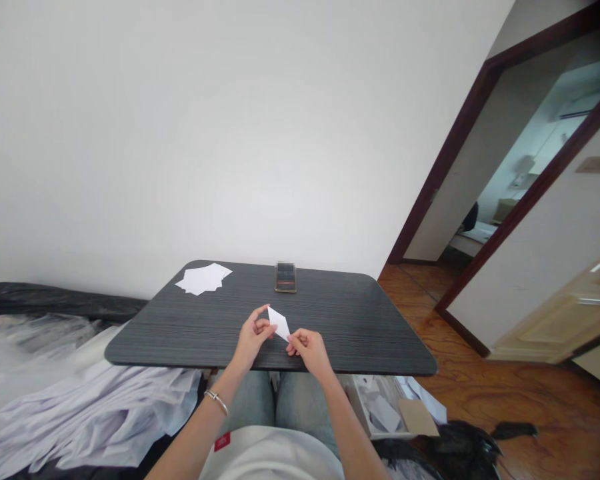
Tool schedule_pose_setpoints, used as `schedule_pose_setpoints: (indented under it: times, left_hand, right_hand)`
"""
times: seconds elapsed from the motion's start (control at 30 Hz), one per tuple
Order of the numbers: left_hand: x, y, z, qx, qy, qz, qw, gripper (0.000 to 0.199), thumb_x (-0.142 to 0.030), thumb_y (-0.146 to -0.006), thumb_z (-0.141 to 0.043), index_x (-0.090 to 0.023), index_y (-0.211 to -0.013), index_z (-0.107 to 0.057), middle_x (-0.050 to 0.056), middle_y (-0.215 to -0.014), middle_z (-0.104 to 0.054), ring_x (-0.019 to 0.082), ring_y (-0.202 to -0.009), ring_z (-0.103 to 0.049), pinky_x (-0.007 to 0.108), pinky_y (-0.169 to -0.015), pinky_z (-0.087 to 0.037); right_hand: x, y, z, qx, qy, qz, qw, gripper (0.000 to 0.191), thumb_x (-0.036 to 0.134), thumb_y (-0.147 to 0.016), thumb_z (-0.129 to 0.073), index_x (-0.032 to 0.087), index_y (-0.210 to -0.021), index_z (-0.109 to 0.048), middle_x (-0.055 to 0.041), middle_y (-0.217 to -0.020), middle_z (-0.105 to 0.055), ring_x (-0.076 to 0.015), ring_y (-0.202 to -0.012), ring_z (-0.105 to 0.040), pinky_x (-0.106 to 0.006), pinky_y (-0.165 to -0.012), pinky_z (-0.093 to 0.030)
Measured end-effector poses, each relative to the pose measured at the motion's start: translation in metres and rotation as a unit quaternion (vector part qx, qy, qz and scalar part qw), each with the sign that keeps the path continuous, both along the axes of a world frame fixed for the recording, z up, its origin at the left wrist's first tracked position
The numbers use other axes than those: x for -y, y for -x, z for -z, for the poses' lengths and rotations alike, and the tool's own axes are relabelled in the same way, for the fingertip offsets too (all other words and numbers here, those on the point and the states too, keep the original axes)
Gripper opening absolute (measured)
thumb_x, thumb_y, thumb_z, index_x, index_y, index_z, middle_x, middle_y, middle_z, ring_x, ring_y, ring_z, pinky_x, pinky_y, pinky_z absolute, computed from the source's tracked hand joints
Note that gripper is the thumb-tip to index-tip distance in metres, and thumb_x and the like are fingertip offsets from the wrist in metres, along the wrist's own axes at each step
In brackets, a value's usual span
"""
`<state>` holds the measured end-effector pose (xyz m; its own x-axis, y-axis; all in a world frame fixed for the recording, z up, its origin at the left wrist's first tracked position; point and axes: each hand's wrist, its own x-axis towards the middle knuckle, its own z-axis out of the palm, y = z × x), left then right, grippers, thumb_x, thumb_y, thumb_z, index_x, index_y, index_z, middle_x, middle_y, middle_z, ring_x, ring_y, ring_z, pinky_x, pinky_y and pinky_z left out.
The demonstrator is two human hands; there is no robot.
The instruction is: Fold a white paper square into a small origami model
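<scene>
A small folded piece of white paper (279, 323), shaped like a narrow diamond, is held up between my two hands above the near part of the dark table. My left hand (255, 335) pinches its left side, with the index finger at the upper tip and the thumb on the lower edge. At the lower right corner, my right hand (303, 347) grips the paper between thumb and fingers. Some of the curled fingers of both hands are partly hidden.
The dark wood-grain table (350, 313) stands against a white wall. Loose white sheets (203, 279) lie at its far left, and a phone (285, 277) rests at the back. White cloth (105, 413) is heaped below left; an open box (380, 407) sits below right.
</scene>
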<state>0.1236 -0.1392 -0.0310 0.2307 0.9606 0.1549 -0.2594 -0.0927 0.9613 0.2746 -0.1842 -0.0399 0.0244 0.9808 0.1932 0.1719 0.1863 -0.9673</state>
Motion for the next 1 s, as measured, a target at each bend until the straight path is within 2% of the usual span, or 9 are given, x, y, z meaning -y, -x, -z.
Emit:
schedule_pose_setpoints:
  times: [0.17, 0.33, 0.43, 0.53, 0.63, 0.73, 1.0]
  left_hand:
    - [0.0023, 0.0003, -0.0036, -0.003, -0.008, 0.005, 1.0, 0.068, -0.024, -0.065, -0.064, -0.015, -0.125, -0.034, -0.006, -0.057, -0.052, 0.007, -0.051, -0.048, 0.018, -0.05, -0.039]
    - [0.0027, 0.0014, -0.0044, -0.012, -0.01, 0.016, 1.0, 0.065, -0.025, -0.066, -0.064, -0.014, -0.124, -0.036, -0.006, -0.058, -0.052, 0.007, -0.051, -0.047, 0.018, -0.05, -0.038]
    - [0.002, 0.0014, -0.0029, -0.019, -0.012, 0.024, 0.999, 0.061, -0.025, -0.066, -0.064, -0.014, -0.122, -0.039, -0.005, -0.059, -0.053, 0.007, -0.052, -0.048, 0.018, -0.05, -0.038]
    - [0.0013, 0.0012, -0.0014, -0.025, -0.014, 0.031, 0.999, 0.059, -0.026, -0.066, -0.064, -0.013, -0.119, -0.042, -0.005, -0.058, -0.052, 0.007, -0.052, -0.048, 0.018, -0.05, -0.037]
    - [0.001, 0.0013, -0.001, -0.025, -0.014, 0.032, 0.999, 0.058, -0.026, -0.066, -0.064, -0.013, -0.118, -0.043, -0.006, -0.057, -0.051, 0.007, -0.051, -0.048, 0.018, -0.05, -0.036]
    - [0.0012, 0.0015, -0.0014, -0.027, -0.015, 0.031, 0.999, 0.058, -0.027, -0.065, -0.064, -0.013, -0.118, -0.044, -0.006, -0.057, -0.051, 0.007, -0.051, -0.048, 0.018, -0.05, -0.036]
    - [0.0007, 0.0012, -0.0002, -0.051, -0.018, 0.051, 0.997, 0.046, -0.029, -0.065, -0.065, -0.012, -0.106, -0.053, -0.003, -0.059, -0.053, 0.008, -0.052, -0.048, 0.019, -0.051, -0.036]
  right_hand:
    - [-0.0004, -0.0006, -0.0001, -0.001, -0.006, -0.022, 1.0, 0.029, 0.037, -0.078, -0.048, 0.015, -0.062, -0.058, -0.0025, -0.056, -0.063, -0.013, -0.05, -0.059, -0.02, -0.045, -0.041]
    - [0.0005, -0.0001, -0.0023, -0.033, 0.001, -0.014, 0.999, 0.015, 0.028, -0.075, -0.053, 0.015, -0.079, -0.058, -0.0005, -0.06, -0.06, -0.0125, -0.053, -0.058, -0.019, -0.044, -0.039]
    - [0.0012, 0.0001, -0.003, -0.045, 0.005, -0.02, 0.999, 0.014, 0.023, -0.072, -0.055, 0.015, -0.084, -0.057, 0.0009, -0.06, -0.058, -0.0119, -0.053, -0.057, -0.019, -0.043, -0.039]
    - [0.0009, -0.0005, -0.0018, -0.062, -0.011, -0.027, 0.998, 0.023, 0.019, -0.071, -0.055, 0.017, -0.094, -0.055, 0.002, -0.063, -0.057, -0.0112, -0.055, -0.056, -0.018, -0.043, -0.04]
    - [0.0006, -0.0015, -0.0003, -0.082, -0.031, -0.036, 0.995, 0.032, 0.017, -0.07, -0.056, 0.02, -0.102, -0.054, 0.0007, -0.074, -0.057, -0.0108, -0.059, -0.055, -0.018, -0.044, -0.042]
    - [0.0009, -0.0022, -0.0002, -0.082, -0.038, -0.049, 0.995, 0.027, 0.018, -0.071, -0.055, 0.02, -0.098, -0.058, -0.0009, -0.078, -0.057, -0.0105, -0.06, -0.055, -0.017, -0.045, -0.042]
    - [0.0025, -0.0021, -0.0016, -0.074, -0.054, -0.055, 0.994, 0.019, 0.019, -0.072, -0.055, 0.019, -0.088, -0.064, -0.0008, -0.07, -0.057, -0.011, -0.058, -0.053, -0.019, -0.046, -0.042]
